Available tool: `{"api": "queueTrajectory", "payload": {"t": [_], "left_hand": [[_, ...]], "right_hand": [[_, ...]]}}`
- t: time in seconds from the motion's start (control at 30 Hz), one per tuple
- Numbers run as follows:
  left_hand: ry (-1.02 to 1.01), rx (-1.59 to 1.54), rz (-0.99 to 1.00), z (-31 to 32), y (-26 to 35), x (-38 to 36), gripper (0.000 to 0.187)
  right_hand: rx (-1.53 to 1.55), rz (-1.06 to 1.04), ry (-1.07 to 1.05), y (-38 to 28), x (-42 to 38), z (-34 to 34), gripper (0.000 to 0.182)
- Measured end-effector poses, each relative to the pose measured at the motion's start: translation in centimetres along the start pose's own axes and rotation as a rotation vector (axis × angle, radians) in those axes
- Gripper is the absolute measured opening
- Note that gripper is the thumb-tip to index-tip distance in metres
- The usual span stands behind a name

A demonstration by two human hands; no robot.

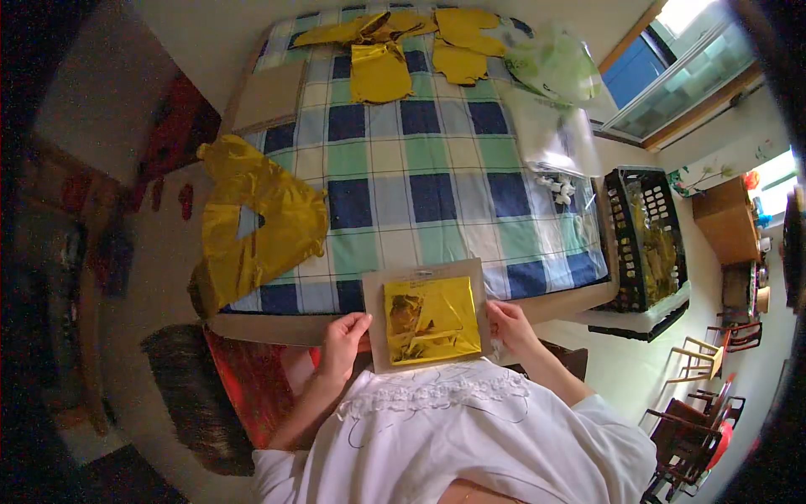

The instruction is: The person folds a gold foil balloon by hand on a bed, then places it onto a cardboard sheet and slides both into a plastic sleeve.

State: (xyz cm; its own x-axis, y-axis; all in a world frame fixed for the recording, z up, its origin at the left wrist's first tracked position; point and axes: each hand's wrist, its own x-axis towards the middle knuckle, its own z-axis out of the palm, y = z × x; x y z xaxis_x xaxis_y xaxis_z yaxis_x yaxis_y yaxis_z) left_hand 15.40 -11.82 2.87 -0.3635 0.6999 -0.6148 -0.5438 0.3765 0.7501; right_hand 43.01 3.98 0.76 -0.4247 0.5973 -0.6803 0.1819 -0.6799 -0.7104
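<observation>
A flat cardboard piece point(376, 328) with a folded gold foil sheet point(432, 321) on its face is held up in front of my chest, at the near edge of the checked bed cover. My left hand point(345, 343) pinches its left edge, thumb and fingers closed. On the other side, my right hand point(510, 326) is closed at the right edge, with something clear and thin beside the fingers. The foil is creased and shiny.
Gold foil pieces point(260, 223) lie on the bed's left, with more point(379, 71) at the far end. Cardboard point(267, 97) rests far left. Clear plastic bags point(554, 126) lie on the right. A black crate point(646, 239) stands right of the bed; chairs point(697, 361) are beyond.
</observation>
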Motion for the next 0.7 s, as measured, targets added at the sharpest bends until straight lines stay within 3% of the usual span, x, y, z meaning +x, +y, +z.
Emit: {"api": "queueTrajectory", "payload": {"t": [0.07,0.13,0.17,0.27,0.33,0.4,0.43,0.53,0.57,0.67,0.7], "left_hand": [[-0.025,-0.019,-0.039,-0.3,-0.7,-0.9,0.016],[-0.024,0.079,0.08,0.0,-1.3,-1.1,0.015],[0.004,0.129,0.141,0.2,-1.4,-1.0,0.015],[0.072,0.108,0.218,0.6,-0.8,1.2,0.016],[0.055,0.02,0.236,0.6,-0.1,4.8,0.017],[0.074,-0.004,0.228,2.3,3.1,6.9,0.019],[0.096,0.001,0.216,3.1,4.4,7.2,0.021],[0.204,0.466,0.526,3.3,5.1,9.7,0.029],[0.367,0.752,0.739,3.5,5.1,9.5,0.043],[0.231,1.087,1.221,6.4,6.4,8.3,0.056],[0.114,1.212,1.248,7.3,6.2,8.2,0.059]], "right_hand": [[-0.005,0.037,0.048,-0.1,-1.4,0.4,0.028],[0.006,0.07,0.125,-0.1,-2.4,1.2,0.027],[-0.053,0.042,0.06,-0.1,-2.5,0.6,0.026],[-0.058,-0.07,0.145,-3.1,-0.2,1.4,0.026],[-0.184,-0.164,0.08,-6.0,4.1,0.8,0.027],[-0.171,-0.475,0.06,-8.5,8.1,2.0,0.027],[-0.225,-0.508,0.067,-9.4,10.2,1.9,0.027],[-0.433,-0.615,0.082,-11.3,14.4,1.5,0.028],[-0.51,-0.646,0.089,-11.6,15.1,1.3,0.029],[-0.736,-0.62,0.173,-12.6,14.7,1.8,0.029],[-0.791,-0.66,0.226,-12.7,14.2,2.1,0.028]]}}
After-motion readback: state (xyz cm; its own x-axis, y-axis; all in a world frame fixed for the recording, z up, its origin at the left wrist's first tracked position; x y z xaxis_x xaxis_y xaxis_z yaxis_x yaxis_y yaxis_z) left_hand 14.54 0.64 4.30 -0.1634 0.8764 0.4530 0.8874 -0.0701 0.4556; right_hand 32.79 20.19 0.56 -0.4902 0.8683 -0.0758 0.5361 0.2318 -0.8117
